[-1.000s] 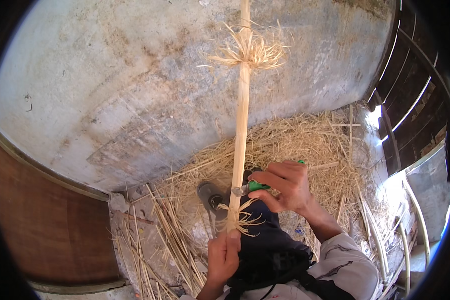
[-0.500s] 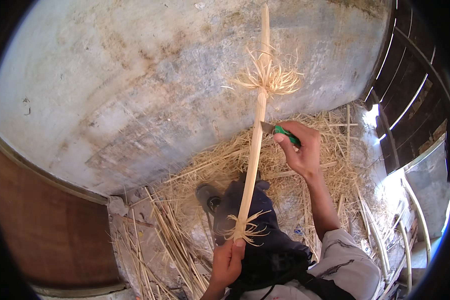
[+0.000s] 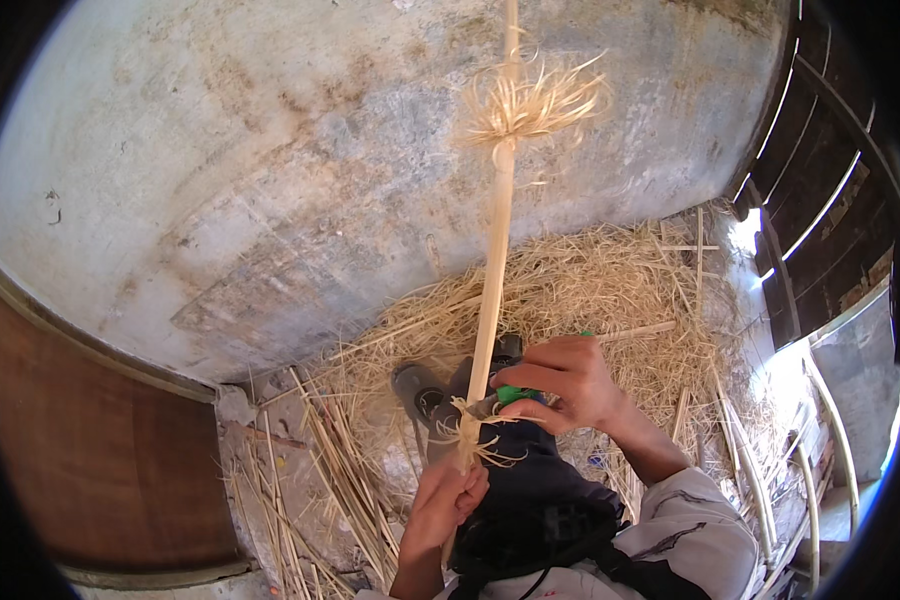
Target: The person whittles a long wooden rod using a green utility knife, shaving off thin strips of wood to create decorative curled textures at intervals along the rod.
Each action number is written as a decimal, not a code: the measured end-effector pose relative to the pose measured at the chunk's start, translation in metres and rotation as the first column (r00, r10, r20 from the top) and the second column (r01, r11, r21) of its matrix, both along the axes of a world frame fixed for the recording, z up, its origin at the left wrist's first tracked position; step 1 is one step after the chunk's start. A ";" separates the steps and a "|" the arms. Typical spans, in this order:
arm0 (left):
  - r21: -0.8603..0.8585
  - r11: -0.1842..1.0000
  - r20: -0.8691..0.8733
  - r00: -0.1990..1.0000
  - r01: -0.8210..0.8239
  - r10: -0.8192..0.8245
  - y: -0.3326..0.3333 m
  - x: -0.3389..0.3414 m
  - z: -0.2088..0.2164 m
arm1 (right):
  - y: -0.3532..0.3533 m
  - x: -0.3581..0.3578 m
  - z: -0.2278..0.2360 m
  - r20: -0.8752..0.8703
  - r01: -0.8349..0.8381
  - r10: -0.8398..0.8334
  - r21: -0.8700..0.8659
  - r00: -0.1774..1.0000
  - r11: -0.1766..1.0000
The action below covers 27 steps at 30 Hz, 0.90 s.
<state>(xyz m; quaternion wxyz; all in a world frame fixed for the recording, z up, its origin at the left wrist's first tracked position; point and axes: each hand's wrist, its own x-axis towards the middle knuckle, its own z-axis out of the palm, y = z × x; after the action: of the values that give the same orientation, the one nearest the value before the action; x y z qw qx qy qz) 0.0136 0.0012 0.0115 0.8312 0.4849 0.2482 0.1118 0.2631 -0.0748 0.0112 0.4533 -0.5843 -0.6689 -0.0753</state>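
A long pale split-wood stick, bamboo-like, [image 3: 495,262] rises from my lap and leans up toward the wall. My left hand [image 3: 448,497] is closed around its lower end. Just above that hand a small cluster of curled shavings [image 3: 467,430] clings to the stick. A much bigger tuft of thin curls [image 3: 530,105] fans out near its upper part. In my right hand [image 3: 567,385], closed, is a green-handled knife [image 3: 513,393]. Its blade lies against the stick at the lower shavings, partly hidden by my fingers.
Loose shavings [image 3: 590,270] cover the floor along the stained wall [image 3: 300,180]. Several long thin strips [image 3: 340,470] lie at the left, by a brown panel [image 3: 100,440]. Curved poles [image 3: 835,430] lean at the right below dark slats [image 3: 820,190]. My shoe [image 3: 417,388] shows beyond my lap.
My right hand has brought the knife down along the stick, from its middle to the lower shavings. The stick has shifted slightly left, its upper tuft now higher in view.
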 end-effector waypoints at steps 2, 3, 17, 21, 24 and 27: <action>0.006 1.000 0.031 0.999 0.021 -0.021 0.000 0.000 -0.002 | -0.001 -0.002 0.001 0.015 0.033 -0.033 0.009 0.999 0.999; 0.001 1.000 0.033 0.999 0.015 -0.015 0.000 0.000 -0.004 | -0.001 -0.003 0.001 0.022 0.040 -0.041 0.023 0.999 0.999; -0.053 0.998 0.020 1.000 -0.022 0.023 -0.009 -0.010 -0.005 | 0.011 0.007 0.007 -0.050 0.175 -0.170 0.118 0.984 0.978; -0.048 0.999 0.026 1.000 0.002 0.000 -0.008 -0.014 -0.010 | 0.016 0.012 0.007 -0.043 0.161 -0.156 0.124 0.987 0.979; 0.021 1.000 -0.012 1.000 0.012 -0.011 -0.013 -0.011 -0.010 | 0.025 0.032 0.004 -0.173 0.266 -0.235 0.182 0.956 0.947; -0.034 0.999 -0.060 0.998 0.025 -0.027 -0.017 -0.021 -0.017 | 0.037 0.053 0.009 -0.303 0.336 -0.266 0.209 0.915 0.918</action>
<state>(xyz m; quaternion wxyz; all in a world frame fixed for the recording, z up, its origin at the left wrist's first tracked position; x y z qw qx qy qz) -0.0078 -0.0156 -0.0057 0.8326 0.4774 0.2686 0.0822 0.3161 -0.0373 0.0207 0.5944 -0.6221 -0.4868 -0.1506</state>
